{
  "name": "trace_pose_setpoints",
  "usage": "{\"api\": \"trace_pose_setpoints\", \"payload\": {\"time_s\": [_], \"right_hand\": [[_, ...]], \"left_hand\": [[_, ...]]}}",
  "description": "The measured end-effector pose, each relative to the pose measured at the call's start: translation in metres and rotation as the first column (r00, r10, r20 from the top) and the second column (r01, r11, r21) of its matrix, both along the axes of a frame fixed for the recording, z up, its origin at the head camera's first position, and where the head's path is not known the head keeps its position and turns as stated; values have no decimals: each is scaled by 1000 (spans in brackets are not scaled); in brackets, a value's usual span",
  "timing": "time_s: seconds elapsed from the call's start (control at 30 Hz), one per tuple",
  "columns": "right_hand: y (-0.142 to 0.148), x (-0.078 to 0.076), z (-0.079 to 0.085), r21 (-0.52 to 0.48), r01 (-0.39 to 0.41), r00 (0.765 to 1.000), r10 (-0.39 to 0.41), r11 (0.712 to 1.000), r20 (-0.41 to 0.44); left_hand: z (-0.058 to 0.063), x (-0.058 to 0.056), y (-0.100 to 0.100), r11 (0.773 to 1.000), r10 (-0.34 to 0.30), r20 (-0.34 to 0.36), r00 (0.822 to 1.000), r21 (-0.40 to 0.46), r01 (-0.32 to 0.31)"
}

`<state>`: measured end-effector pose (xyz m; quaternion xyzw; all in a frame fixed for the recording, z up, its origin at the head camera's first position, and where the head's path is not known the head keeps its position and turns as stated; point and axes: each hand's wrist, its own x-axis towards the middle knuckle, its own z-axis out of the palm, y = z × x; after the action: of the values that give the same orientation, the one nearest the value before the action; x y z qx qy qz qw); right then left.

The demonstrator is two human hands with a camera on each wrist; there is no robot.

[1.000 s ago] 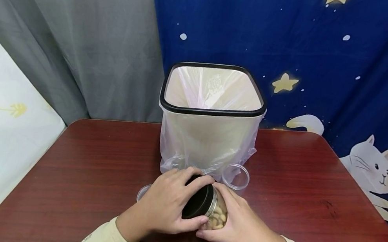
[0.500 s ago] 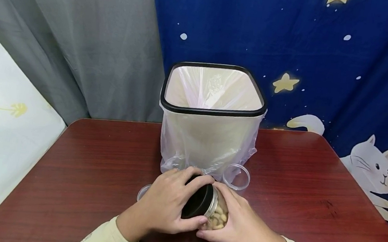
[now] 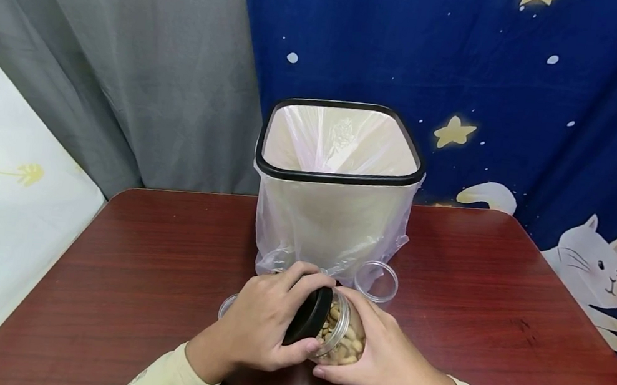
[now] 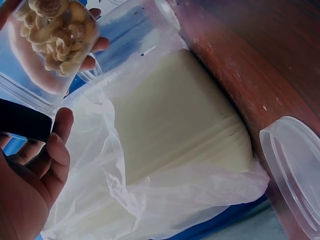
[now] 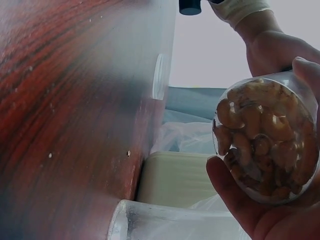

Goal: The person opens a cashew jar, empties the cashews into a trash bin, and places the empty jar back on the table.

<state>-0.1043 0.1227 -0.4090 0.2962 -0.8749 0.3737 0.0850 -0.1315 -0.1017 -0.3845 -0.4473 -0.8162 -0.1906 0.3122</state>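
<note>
In the head view, my left hand [image 3: 264, 319] grips a black screw lid [image 3: 306, 319], thumb at the near side and fingers over the far side. My right hand [image 3: 390, 355] holds a clear jar [image 3: 351, 346] of cashews around its body, tilted with its mouth toward the lid. A gap shows between lid and jar rim, with the nuts [image 3: 330, 322] visible through it. From the left wrist, the lid [image 4: 22, 120] sits just off the threaded neck. The jar's base [image 5: 267, 142], packed with cashews, faces the right wrist camera, with fingers curled around it.
A bin [image 3: 334, 220] lined with a thin plastic bag stands behind the hands, its black rim [image 3: 338, 179] uppermost. One clear plastic container [image 3: 374, 298] stands at its front right. Another container [image 3: 226, 305] is partly hidden behind my left hand. Curtains hang beyond the table [image 3: 166, 253].
The lid has come off the jar's mouth and moved slightly left with my left hand, exposing the rim and nuts. My right hand and the jar have barely moved.
</note>
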Motion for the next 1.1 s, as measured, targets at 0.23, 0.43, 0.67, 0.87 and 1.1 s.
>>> {"api": "trace_pose_setpoints", "payload": {"time_s": [0.23, 0.43, 0.67, 0.87, 1.1], "right_hand": [[0, 0, 1, -16, -9, 1000, 9, 1000, -3], [1, 0, 1, -23, -6, 1000, 6, 1000, -29], [3, -1, 2, -32, -3, 1000, 2, 999, -18], [5, -1, 6, -13, 10, 999, -10, 1000, -34], [5, 0, 9, 2, 21, 998, -21, 1000, -51]], "left_hand": [[1, 0, -1, 1000, -15, 0, 1000, 24, 15], [3, -1, 0, 997, -29, -19, 999, 74, 30], [5, -1, 1, 992, -52, -74, 996, 109, 60], [5, -1, -4, 993, -73, -104, 992, 80, 81], [2, 7, -18, 994, -95, -99, 990, 38, 99]]}}
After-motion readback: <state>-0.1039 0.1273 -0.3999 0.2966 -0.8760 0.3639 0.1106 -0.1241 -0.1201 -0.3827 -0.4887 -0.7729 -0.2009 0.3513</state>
